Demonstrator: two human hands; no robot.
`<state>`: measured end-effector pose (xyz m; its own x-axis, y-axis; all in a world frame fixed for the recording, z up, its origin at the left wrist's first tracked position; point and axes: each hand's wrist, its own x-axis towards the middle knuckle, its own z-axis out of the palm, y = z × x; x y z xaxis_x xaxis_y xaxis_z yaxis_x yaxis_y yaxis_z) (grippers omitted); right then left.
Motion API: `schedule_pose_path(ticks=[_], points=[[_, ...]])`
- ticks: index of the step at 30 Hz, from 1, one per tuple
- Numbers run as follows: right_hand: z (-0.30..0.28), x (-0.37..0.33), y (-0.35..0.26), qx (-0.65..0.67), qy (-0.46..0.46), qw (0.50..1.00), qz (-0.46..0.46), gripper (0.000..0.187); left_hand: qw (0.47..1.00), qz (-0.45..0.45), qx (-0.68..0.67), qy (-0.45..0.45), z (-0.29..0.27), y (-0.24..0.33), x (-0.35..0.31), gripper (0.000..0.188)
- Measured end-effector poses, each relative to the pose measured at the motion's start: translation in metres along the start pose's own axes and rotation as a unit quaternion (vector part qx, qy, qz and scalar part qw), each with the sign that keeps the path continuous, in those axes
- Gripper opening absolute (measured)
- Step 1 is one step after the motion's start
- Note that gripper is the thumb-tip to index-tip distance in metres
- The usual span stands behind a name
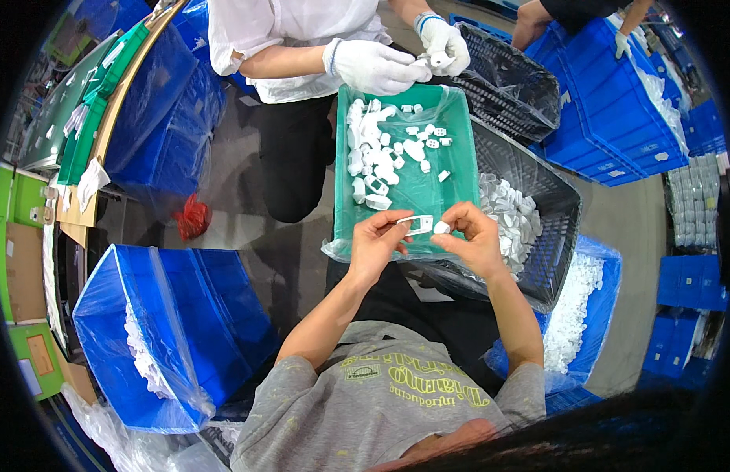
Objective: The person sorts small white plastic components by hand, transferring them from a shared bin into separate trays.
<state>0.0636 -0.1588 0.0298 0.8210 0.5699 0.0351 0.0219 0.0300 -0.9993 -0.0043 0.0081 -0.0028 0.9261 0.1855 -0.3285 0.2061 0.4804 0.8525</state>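
Note:
Over the near edge of a green tray [408,206], my left hand [374,242] pinches a white oblong plastic housing [417,226] with an opening in it. Beside it, my right hand [472,238] holds a small rounded white plastic piece [442,228] between thumb and fingertips, close to the housing's right end. Whether the two parts touch is hard to make out. Loose white plastic parts [373,153] lie in the tray, heaped more thickly on its left side.
Across the tray, a co-worker's white-gloved hands [380,69] hold a small white part. Black crates [565,206] stand at the right, the nearer with clear-white pieces [506,216]. Blue plastic-lined bins [176,330] flank me, and a red bag [192,218] lies on the floor.

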Motion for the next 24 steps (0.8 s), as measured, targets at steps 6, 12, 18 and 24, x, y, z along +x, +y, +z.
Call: schedule_pose_path(ticks=[6,12,18,24], points=[[0.007,0.009,-0.001,-0.198,-0.013,0.978,-0.063,0.026,0.999,0.037,0.002,-0.011,0.0,0.001,-0.003,0.022],[0.006,0.008,0.0,-0.048,0.045,0.995,0.073,0.014,0.996,0.087,-0.019,-0.024,-0.002,-0.007,0.0,0.022],[0.005,0.011,0.0,-0.059,0.05,0.992,0.098,0.007,0.996,0.094,-0.003,-0.008,0.002,-0.012,-0.001,0.018],[0.015,0.008,0.007,-0.036,0.079,0.994,0.068,0.008,0.988,0.145,0.04,-0.022,0.005,-0.007,-0.003,0.017]])
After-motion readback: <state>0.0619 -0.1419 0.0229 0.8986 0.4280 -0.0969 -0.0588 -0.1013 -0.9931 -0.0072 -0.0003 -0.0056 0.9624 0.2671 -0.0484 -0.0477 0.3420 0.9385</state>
